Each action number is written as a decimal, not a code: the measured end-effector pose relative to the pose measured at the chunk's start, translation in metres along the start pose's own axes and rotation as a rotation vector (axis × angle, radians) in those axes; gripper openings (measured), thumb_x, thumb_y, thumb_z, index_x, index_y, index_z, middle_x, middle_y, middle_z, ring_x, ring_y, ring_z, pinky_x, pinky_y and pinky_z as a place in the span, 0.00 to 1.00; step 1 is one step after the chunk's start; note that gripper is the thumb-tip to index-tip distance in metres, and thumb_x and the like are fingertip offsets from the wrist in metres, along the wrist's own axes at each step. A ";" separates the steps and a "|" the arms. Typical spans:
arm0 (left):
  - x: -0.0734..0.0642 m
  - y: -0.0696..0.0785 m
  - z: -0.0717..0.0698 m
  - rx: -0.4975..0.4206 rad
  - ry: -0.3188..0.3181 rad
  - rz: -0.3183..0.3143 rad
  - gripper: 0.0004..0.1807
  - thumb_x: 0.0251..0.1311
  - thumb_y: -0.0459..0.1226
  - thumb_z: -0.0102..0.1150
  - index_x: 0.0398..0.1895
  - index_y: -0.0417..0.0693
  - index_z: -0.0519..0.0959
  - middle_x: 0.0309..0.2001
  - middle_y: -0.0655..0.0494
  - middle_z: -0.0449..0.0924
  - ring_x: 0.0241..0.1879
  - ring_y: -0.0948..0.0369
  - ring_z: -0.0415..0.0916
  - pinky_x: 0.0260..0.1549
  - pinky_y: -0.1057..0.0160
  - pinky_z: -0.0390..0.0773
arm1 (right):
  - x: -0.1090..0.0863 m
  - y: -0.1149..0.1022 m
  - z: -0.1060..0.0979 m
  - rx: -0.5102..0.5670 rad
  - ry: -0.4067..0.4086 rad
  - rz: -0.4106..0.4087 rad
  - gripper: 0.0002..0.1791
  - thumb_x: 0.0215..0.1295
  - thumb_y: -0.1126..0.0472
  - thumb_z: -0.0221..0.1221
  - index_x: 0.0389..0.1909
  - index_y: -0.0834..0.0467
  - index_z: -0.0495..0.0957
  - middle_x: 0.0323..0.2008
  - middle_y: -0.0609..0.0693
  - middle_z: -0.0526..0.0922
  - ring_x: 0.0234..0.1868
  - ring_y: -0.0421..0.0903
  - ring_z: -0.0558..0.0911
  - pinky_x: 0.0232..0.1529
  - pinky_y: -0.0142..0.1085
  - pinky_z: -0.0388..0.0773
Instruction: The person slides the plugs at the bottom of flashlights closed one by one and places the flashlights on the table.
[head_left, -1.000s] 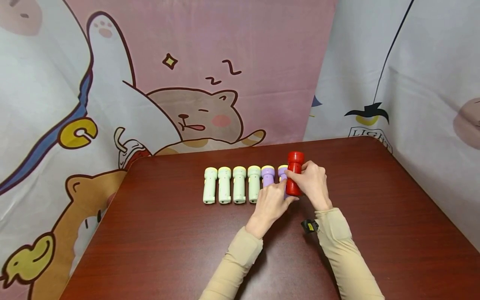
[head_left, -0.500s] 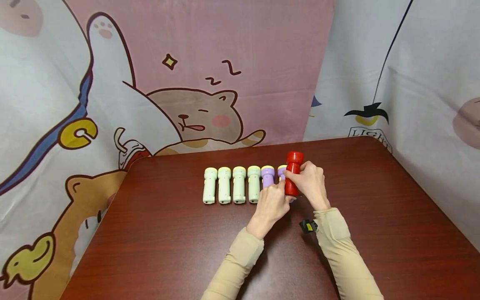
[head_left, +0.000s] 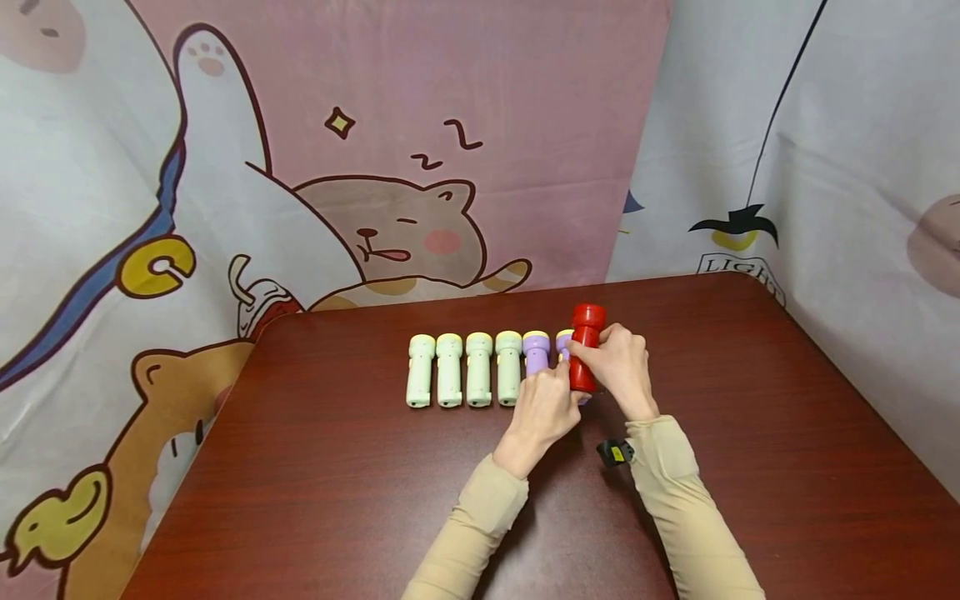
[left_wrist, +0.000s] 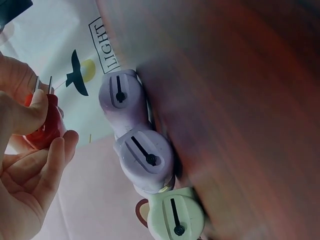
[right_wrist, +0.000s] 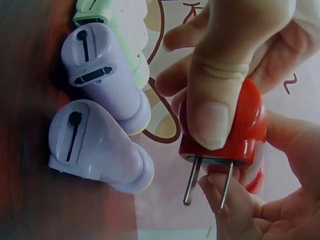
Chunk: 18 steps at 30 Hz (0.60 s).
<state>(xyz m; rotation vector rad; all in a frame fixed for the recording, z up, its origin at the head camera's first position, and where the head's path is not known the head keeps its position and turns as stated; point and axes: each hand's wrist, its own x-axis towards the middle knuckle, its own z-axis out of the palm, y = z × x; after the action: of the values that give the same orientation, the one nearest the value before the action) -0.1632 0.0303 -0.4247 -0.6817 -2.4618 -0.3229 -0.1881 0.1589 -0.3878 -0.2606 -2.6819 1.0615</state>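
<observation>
A red flashlight (head_left: 587,320) is held over the right end of a row of flashlights, its wide head pointing away. My right hand (head_left: 626,371) grips its body from the right side. At its near end is my left hand (head_left: 543,408), its thumb (right_wrist: 212,120) pressed on the red tail in the right wrist view. Two thin metal prongs (right_wrist: 225,187) stick out of that tail, beside the thumb. Two purple flashlights (head_left: 536,350) lie just beneath and left of the red one, partly hidden by my hands. Their ends show black slots in the left wrist view.
Several pale green flashlights (head_left: 449,371) with yellow rims continue the row to the left, side by side on the dark red-brown table (head_left: 360,492). A small black device (head_left: 617,452) sits at my right wrist. Printed cloth (head_left: 555,125) hangs behind the table.
Both hands and the red flashlight have shifted very slightly left since a second ago. The left thumb has drawn in toward the flashlight's tail. The row has not moved.
</observation>
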 end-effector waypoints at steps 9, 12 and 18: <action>0.001 -0.001 0.001 0.025 0.003 0.009 0.17 0.46 0.45 0.71 0.30 0.44 0.76 0.17 0.55 0.76 0.16 0.58 0.77 0.14 0.65 0.74 | 0.002 -0.001 0.001 -0.022 0.013 -0.013 0.29 0.53 0.42 0.64 0.34 0.68 0.77 0.30 0.64 0.83 0.29 0.58 0.80 0.33 0.48 0.78; 0.001 -0.001 0.001 0.020 -0.003 0.011 0.17 0.45 0.44 0.71 0.30 0.43 0.76 0.17 0.55 0.76 0.16 0.58 0.77 0.14 0.65 0.74 | 0.002 -0.001 0.002 -0.021 0.015 -0.011 0.29 0.53 0.42 0.64 0.34 0.68 0.77 0.30 0.63 0.83 0.29 0.58 0.80 0.33 0.48 0.78; 0.000 -0.003 0.001 0.026 -0.003 0.026 0.16 0.46 0.44 0.70 0.30 0.43 0.76 0.18 0.56 0.77 0.17 0.59 0.77 0.15 0.65 0.74 | 0.002 -0.001 0.003 -0.019 0.017 -0.012 0.29 0.52 0.42 0.64 0.33 0.68 0.77 0.29 0.63 0.83 0.28 0.58 0.80 0.32 0.48 0.78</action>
<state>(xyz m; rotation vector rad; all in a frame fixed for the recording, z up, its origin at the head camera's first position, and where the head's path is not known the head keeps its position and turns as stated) -0.1653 0.0285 -0.4256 -0.7027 -2.4533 -0.2797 -0.1909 0.1570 -0.3890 -0.2551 -2.6763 1.0257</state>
